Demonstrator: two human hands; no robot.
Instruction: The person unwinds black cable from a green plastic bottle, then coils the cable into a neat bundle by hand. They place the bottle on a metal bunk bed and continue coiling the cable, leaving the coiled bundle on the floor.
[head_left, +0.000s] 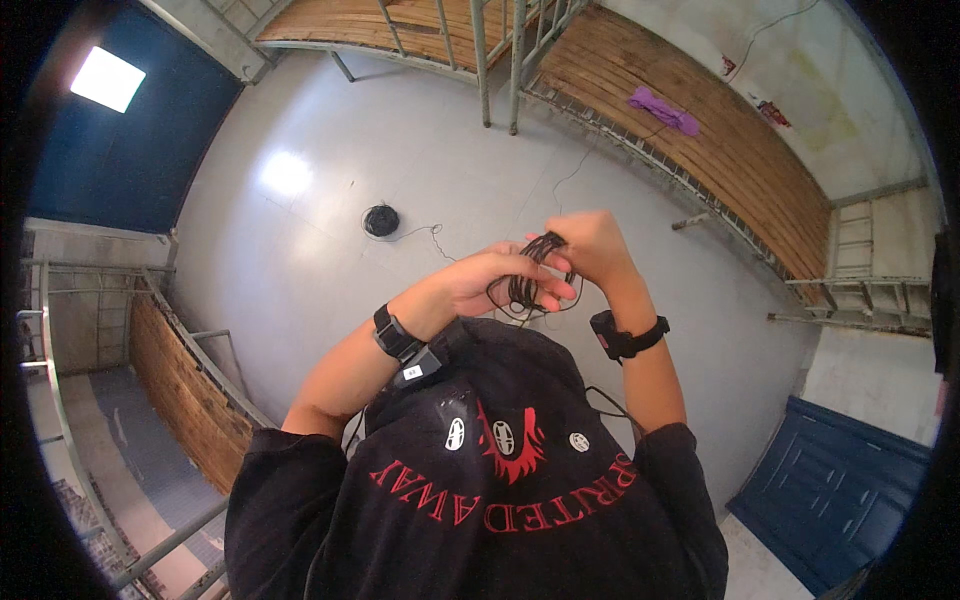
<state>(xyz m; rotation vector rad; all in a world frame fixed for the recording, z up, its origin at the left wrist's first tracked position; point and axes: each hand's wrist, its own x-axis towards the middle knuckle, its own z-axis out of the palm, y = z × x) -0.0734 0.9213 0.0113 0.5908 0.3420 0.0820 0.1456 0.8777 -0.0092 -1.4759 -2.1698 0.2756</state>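
A looped coil of thin black cord (527, 276) hangs in front of my chest, its strands bunched together at the upper end. My left hand (487, 274) is around the coil, with the thumb across the strands and the fingertips showing on the far side. Closed into a fist, my right hand (592, 240) grips the bunched upper end of the loops. A few loose loops stick out below and beside the fingers. On the floor lies a round ball of black cord (382, 220), from which a thin kinked strand runs towards my left hand.
Wooden bed boards (697, 135) on a metal frame stand at the upper right, bearing a purple bundle (664, 111). A thin dark strand (574, 174) runs from that side towards my right hand. Another bunk (191, 382) is at left; a blue door (832, 487) is lower right.
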